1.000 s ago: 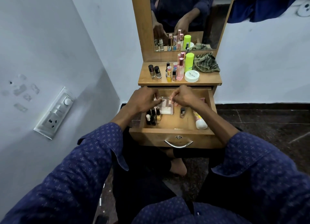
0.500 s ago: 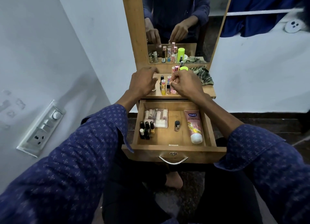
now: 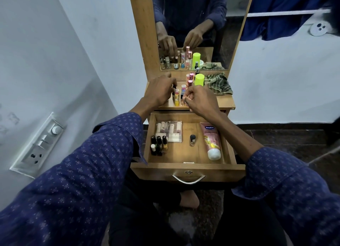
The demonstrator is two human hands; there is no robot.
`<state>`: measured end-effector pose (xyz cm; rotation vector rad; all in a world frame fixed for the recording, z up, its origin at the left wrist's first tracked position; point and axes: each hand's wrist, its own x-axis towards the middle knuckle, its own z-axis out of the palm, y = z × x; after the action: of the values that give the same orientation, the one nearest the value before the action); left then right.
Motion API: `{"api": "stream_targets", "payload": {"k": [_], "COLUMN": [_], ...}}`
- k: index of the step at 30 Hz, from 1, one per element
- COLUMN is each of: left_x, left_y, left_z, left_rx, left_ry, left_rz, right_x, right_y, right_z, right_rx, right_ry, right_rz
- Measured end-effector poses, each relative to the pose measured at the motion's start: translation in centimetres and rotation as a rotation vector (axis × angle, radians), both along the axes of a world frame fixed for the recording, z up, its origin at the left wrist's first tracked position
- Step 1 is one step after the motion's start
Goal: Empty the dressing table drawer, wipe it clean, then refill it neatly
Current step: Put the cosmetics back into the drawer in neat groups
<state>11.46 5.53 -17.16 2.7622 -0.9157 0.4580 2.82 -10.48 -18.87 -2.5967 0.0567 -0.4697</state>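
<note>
Left hand pinches a small bottle on the bench; right hand, fingers curled, grip contents unclear. Drawer lies at 6 o'clock, half refilled. Glass bottles seem light, slick, breakable: take them by the caps

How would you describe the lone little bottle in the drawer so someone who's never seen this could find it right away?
Look into the open wooden drawer below the dressing table top. Between the clear plastic case at the back left and the pink tube lying along the right side stands a small bottle. It has a rounded black cap and stands alone, unlike the clustered nail polish bottles at the left.
</note>
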Motion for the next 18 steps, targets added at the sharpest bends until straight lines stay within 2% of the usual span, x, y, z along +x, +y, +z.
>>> {"api": "stream_targets", "payload": {"k": [14,18], "left_x": [-2.5,-4.0], "left_y": [3.7,5.2], "left_z": [0.0,-0.5], "left_rx": [-0.258,-0.279], "left_ry": [0.064,0.050], "left_rz": [0.015,0.012], "right_x": [-1.4,-1.6], "right_y": [0.9,1.3], "right_z": [-2.6,-3.5], "right_rx": [0.140,0.177], "right_ry": [0.004,0.033], "right_rz": [0.027,0.051]}}
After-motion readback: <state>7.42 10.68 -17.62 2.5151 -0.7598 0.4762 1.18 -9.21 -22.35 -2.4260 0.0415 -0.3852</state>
